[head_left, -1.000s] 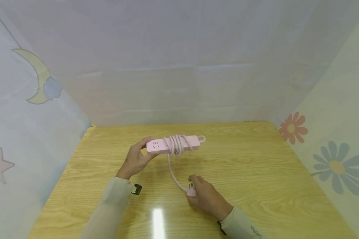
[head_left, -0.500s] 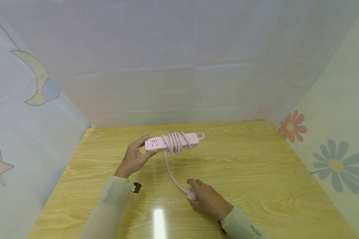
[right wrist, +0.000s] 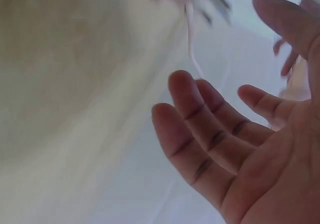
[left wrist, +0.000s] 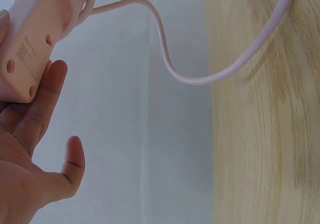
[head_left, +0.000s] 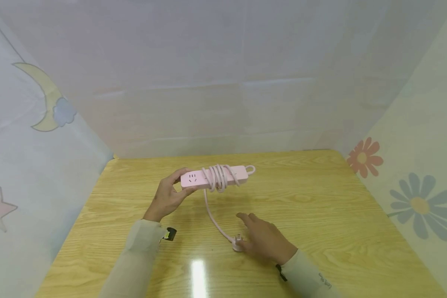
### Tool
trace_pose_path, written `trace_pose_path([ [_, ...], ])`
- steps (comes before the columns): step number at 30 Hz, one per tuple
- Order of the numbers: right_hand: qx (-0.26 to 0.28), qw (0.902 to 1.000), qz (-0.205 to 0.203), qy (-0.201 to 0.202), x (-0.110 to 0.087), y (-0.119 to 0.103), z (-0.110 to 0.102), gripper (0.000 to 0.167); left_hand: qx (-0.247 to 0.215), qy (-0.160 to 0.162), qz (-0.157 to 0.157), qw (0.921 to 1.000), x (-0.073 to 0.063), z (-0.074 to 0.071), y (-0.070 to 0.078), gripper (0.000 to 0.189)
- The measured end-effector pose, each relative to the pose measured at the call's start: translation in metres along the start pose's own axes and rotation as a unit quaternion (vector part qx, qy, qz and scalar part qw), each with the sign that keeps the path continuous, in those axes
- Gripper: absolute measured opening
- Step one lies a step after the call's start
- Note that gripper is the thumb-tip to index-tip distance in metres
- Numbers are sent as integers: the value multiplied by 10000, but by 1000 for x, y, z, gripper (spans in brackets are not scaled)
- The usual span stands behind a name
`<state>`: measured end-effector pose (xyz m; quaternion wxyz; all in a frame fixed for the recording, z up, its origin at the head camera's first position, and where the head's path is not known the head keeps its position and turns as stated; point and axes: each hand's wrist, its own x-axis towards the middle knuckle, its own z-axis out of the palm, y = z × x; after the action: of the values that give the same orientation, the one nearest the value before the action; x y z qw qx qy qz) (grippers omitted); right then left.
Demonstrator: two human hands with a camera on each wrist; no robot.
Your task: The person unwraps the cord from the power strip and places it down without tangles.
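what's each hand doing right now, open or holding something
Left hand: holding the pink power strip by its end, above the table.
Right hand: open, fingers spread, holding nothing, beside the plug.

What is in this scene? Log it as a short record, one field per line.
setting: wooden table with cloth walls round it
left hand: holds one end of a pink power strip above the table
cord: partly coiled round the strip, the rest trails down to the table
plug: lies on the table at the cord's end
right hand: fingers spread, holds nothing, beside the plug
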<state>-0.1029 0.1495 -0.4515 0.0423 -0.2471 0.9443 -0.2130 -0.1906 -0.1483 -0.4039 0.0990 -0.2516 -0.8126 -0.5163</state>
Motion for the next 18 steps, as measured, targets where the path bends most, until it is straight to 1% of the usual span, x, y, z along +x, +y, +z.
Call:
trace_pose_path([
  [4,397,9982,366,266,10,17,-19,80,5,5,3,10000,1,0,0,48],
  [7,892,9923,747,418,20,31,-37,89,-15,15,15,10000,1,0,0,47],
  [9,1241,9873,863,482,28,40,-49,95,-49,16,25,10000,0,0,-1,47],
  [12,1734,9806,808,427,39,51,-64,102,-103,7,54,9999,0,1,-2,46],
  [16,2353,9707,428,213,52,59,-76,103,-120,-9,21,9999,0,2,-2,46],
  [18,2787,9599,287,13,59,60,-79,103,-81,-1,-18,10000,-1,2,-1,47],
])
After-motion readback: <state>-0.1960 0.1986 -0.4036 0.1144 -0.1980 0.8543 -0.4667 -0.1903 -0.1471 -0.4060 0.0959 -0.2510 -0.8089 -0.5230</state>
